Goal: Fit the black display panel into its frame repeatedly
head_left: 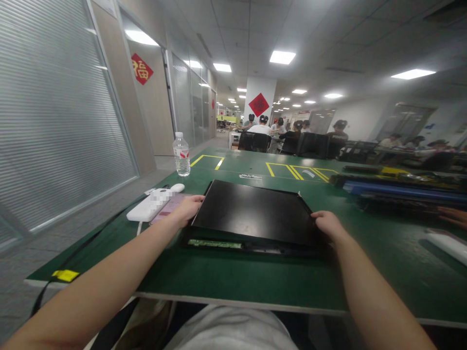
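A flat black screen panel (251, 209) lies tilted over a dark frame or casing (270, 249) on the green table. Along the near edge of that casing a green circuit board strip (214, 244) shows. My left hand (188, 210) grips the panel's left edge, thumb and fingers closed on it. On the opposite side my right hand (328, 224) pinches the right edge; some of its fingers are hidden beneath. Whatever lies under the panel's middle is covered.
On the left are a white power strip (146, 206), a pinkish flat packet (171, 206) and a water bottle (181, 154). Yellow tape marks the green table (233, 282). At right sit blurred dark and blue parts (401, 189), a white object (448, 245) and another person's hand (454, 215).
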The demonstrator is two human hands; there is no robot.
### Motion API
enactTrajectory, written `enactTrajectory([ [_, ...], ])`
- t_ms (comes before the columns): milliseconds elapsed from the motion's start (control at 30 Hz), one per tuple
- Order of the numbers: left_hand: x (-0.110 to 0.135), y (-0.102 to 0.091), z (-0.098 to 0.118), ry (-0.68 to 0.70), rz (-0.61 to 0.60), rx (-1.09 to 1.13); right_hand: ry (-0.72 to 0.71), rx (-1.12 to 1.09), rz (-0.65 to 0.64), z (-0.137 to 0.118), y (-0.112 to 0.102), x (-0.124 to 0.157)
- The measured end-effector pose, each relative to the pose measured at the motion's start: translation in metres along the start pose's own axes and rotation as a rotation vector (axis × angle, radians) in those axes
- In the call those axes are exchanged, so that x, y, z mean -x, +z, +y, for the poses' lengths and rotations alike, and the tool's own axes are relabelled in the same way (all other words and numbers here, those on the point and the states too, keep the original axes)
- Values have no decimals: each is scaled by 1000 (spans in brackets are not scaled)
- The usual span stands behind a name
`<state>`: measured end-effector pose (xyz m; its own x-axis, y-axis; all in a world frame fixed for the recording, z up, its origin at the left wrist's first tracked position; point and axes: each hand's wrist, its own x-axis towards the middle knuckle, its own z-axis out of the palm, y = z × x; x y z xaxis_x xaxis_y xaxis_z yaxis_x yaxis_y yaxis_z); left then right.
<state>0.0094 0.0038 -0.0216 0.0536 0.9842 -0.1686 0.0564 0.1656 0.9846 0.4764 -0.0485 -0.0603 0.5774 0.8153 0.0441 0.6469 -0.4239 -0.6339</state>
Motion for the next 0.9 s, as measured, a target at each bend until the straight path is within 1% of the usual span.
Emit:
enactTrajectory([
  [33, 0, 0, -1, 1, 0, -23, -5, 0, 1, 0, 0, 1],
  [100, -1, 0, -2, 59, 16, -108, -5, 1, 3, -2, -1, 2],
  [267, -5, -4, -5, 270, 80, -477, 33, 15, 3, -4, -4, 5],
  [333, -6, -5, -6, 310, 69, -584, 36, 16, -2, -4, -4, 5],
  [400, -7, -5, -7, 323, 60, -624, 36, 18, -5, -3, -4, 4],
  [467, -8, -4, -8, 316, 63, -593, 32, 19, -6, -2, -4, 3],
  [600, -4, -1, -7, 250, 61, -396, 12, 1, 1, 3, -2, -1],
  [800, -1, -1, 0, 176, 16, -184, -4, 33, 11, 5, 0, -4],
  [900, -6, -4, 3, 192, 45, -103, -7, 24, -2, 4, 2, -4],
])
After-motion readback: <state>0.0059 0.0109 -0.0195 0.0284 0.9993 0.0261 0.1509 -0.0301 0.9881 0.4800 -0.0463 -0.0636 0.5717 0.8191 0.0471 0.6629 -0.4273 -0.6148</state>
